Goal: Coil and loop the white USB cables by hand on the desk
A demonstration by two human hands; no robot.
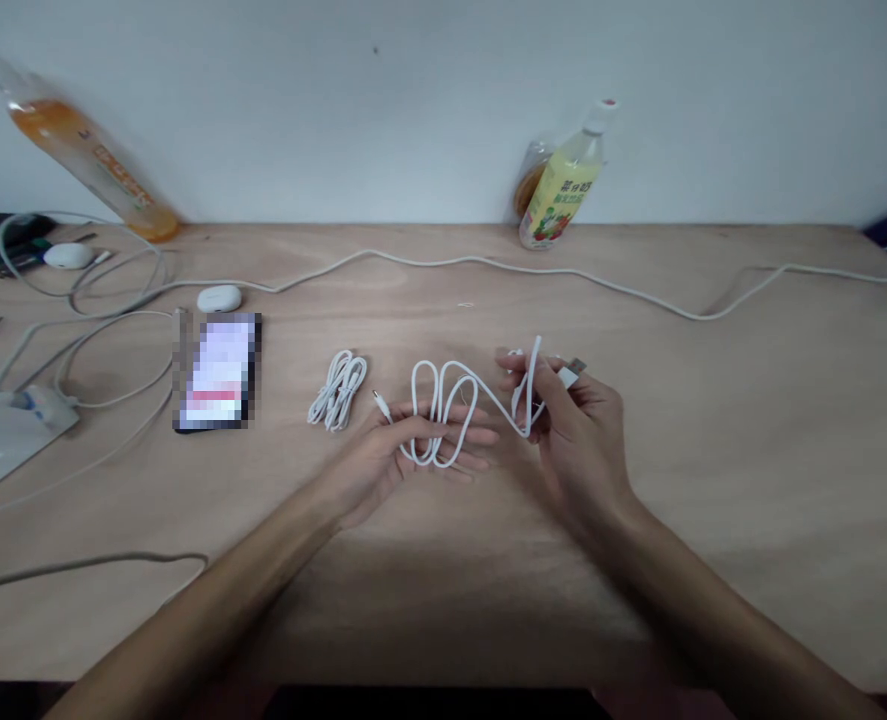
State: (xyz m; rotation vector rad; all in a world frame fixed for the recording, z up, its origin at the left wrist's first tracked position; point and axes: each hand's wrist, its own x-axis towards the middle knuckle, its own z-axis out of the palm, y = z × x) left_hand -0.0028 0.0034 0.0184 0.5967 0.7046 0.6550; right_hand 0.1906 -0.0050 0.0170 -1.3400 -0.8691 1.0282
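So there's a pale wall [413, 120] at the back and a wooden table [750, 420] running along it. The person's two hands are over the near middle. Left hand [405, 440] has the palm turned up, fingers stretched out, thumb laid across a few loops. Right hand [582, 420] is curled in, thumb and fingers pinching a bend.

Both are on the same white cable [438, 395], which sits in loops on the left hand, with one strand crossing the gap to the right. An orange bottle [94, 155] and a yellow bottle [565, 185] stand near the wall, a phone [218, 372] lies off to the left, and a tied cable bundle [338, 390] is just beside the left hand.

Smallest bits: the USB plug [572, 373] pokes out by the right thumb, the slim round tip [381, 403] by the left.

My read is it's mid-coiling. Next move probably calls for laying the right hand's slack onto those loops, left thumb snug so nothing slips.
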